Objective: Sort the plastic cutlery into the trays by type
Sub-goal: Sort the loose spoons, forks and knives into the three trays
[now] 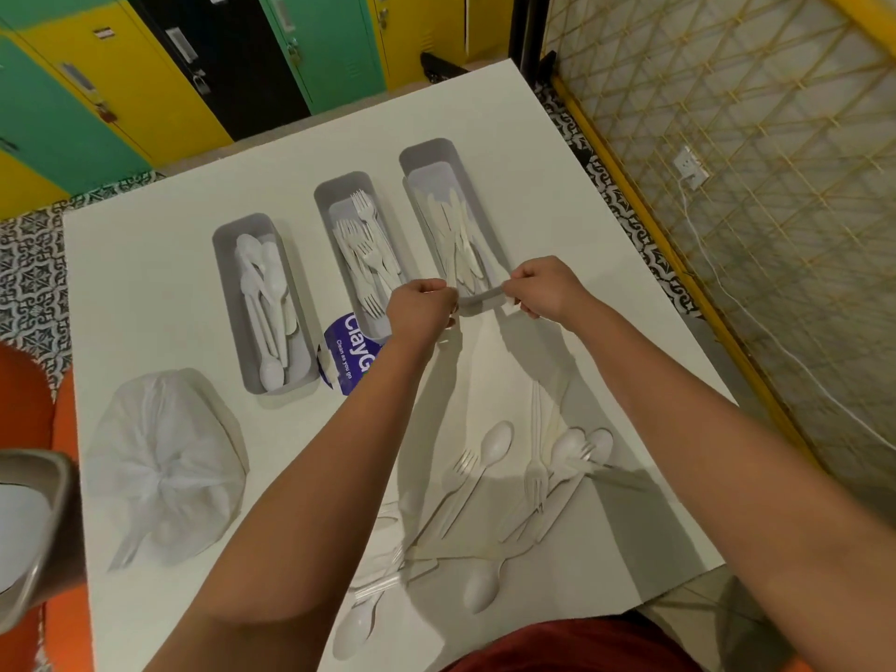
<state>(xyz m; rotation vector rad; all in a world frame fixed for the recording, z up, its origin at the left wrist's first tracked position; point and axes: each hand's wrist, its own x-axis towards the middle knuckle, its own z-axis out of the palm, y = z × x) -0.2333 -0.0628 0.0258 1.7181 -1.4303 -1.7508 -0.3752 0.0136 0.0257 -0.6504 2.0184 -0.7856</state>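
Three grey trays stand side by side on the white table (145,293). The spoon tray (228,244) is on the left, the fork tray (324,196) in the middle and the knife tray (426,152) on the right, each holding several white pieces. My left hand (421,308) and my right hand (545,288) both grip the near end of the knife tray, fingers curled round its rim. A loose pile of white spoons, forks and knives (494,446) lies near me, under my forearms.
A knotted clear plastic bag (165,458) lies at the near left. A purple ClayGo pack (345,354) sits between the spoon and fork trays. The table's right edge runs beside a yellow-framed lattice wall (727,138). Coloured lockers (145,80) stand beyond the far edge.
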